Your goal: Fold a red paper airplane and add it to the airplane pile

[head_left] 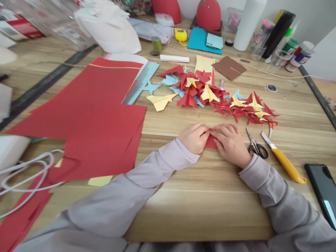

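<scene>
Red paper [210,143] is held by 2 hands [193,139] [231,143].

two hands [193,138] [231,144], two scissors [254,144] [271,127], one knife [288,165]

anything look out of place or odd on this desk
The yellow-handled utility knife lies beside the right sleeve with its blade bare, which seems a bit risky so near the arm. At left, large red sheets overlap at mismatched angles. I see nothing spilled.
</scene>
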A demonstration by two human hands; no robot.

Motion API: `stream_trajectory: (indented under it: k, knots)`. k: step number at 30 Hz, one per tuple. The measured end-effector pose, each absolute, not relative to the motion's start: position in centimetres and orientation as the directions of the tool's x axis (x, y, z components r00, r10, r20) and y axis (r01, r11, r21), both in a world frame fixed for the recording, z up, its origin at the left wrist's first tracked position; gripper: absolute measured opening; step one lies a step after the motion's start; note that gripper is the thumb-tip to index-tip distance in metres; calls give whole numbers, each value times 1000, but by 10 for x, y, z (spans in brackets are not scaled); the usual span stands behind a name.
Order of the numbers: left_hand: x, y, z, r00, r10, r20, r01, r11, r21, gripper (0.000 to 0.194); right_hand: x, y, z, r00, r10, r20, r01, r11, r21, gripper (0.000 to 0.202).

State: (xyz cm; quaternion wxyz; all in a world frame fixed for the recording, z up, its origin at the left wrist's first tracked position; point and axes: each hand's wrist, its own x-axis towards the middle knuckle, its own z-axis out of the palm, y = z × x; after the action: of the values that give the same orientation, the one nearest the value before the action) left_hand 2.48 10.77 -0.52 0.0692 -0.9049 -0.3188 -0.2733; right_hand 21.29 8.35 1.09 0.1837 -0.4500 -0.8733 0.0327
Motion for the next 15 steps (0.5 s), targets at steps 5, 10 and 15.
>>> stream_trajectory:
  k: [5,10,15]
  knots:
    - [26,104,-2,629,582,515,645,-761,71,30,214,84,12,-521,801,295,774,589,-233,30]
    - [25,108,-9,581,564,586,591,-788,173,25,215,84,10,-534,789,303,766,604,-221,30]
    - [23,111,-14,556,555,619,538,-807,241,22,215,84,10,-527,786,324,764,605,-223,29]
